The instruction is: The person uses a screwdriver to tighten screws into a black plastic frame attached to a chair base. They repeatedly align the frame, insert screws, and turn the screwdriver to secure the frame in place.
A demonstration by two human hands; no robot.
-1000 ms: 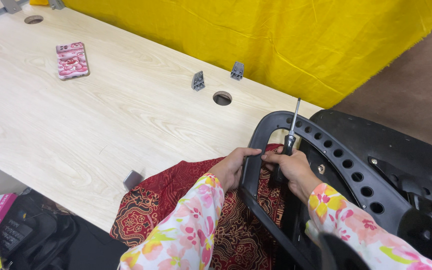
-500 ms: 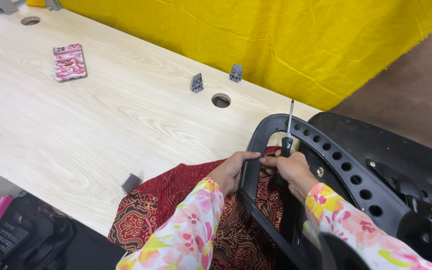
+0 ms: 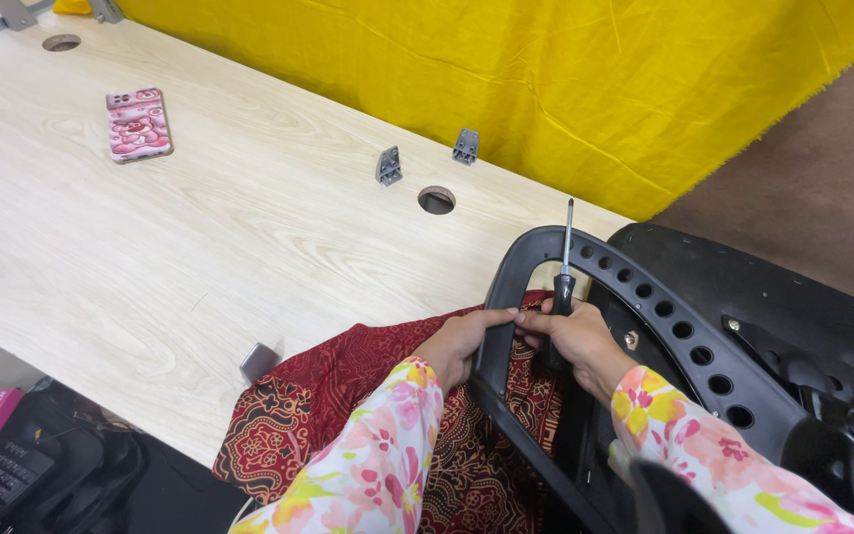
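Note:
My right hand (image 3: 577,338) grips the black handle of a screwdriver (image 3: 565,259), whose metal shaft points up past a black plastic chair armrest frame (image 3: 524,259). My left hand (image 3: 462,343) holds the left bar of that curved frame. The frame joins a black chair part with a row of round holes (image 3: 684,331). Both sleeves are floral. A red patterned cloth (image 3: 348,391) lies on my lap beneath the hands.
A pale wooden table (image 3: 150,257) stretches to the left, with a pink phone (image 3: 137,123), two small grey metal brackets (image 3: 388,165), a round cable hole (image 3: 436,200) and a grey clip at its near edge (image 3: 260,361). Yellow cloth (image 3: 565,79) hangs behind. A black bag (image 3: 61,475) sits below.
The screwdriver has stood up straighter and shifted slightly left. My left hand has slid up onto the frame's bar next to my right hand.

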